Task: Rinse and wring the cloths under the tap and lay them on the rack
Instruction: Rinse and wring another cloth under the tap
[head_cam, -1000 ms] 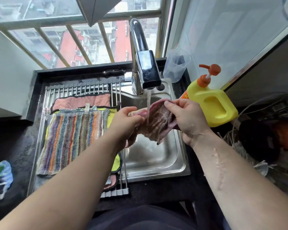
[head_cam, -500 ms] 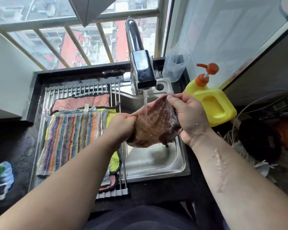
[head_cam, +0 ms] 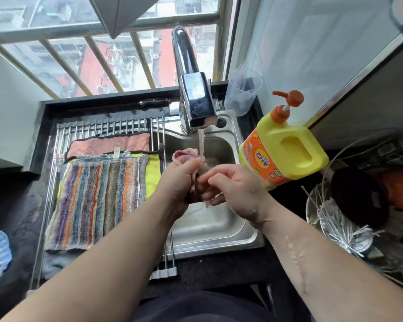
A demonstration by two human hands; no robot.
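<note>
Here, both hands are working over the sink (head_cam: pixel 219 245), directly beneath the tap (head_cam: pixel 197 98). The left hand (head_cam: pixel 178 182) is gripping a bunched pinkish cloth (head_cam: pixel 184 156), its fingers curling tight round it, and a cream-and-pink fold is poking out above the fist. The right hand (head_cam: pixel 235 189) is holding the near end of the same bundle, its fingers bending in against the wet fabric, so the two hands are meeting across the cloth. A thin stream of water (head_cam: pixel 201 142) is running from the spout and landing on top of the bundle, just beside the left thumb. Drops are clinging to the right wrist and forearm.

To the left, three cloths are lying on the rack (head_cam: pixel 102 126). A striped cloth (head_cam: pixel 96 198) is lying flat nearest the person, a yellow cloth (head_cam: pixel 153 173) is showing from under its right edge, and a salmon cloth (head_cam: pixel 109 145) is lying behind them. The rack's metal bars are showing beyond it.

A yellow pump bottle (head_cam: pixel 286 154) with an orange top is standing just right of the sink, near the right hand. A clear plastic cup (head_cam: pixel 242 91) is sitting behind the bottle, near the foot of the tap. The dark bench (head_cam: pixel 219 270) is running round the sink.
</note>
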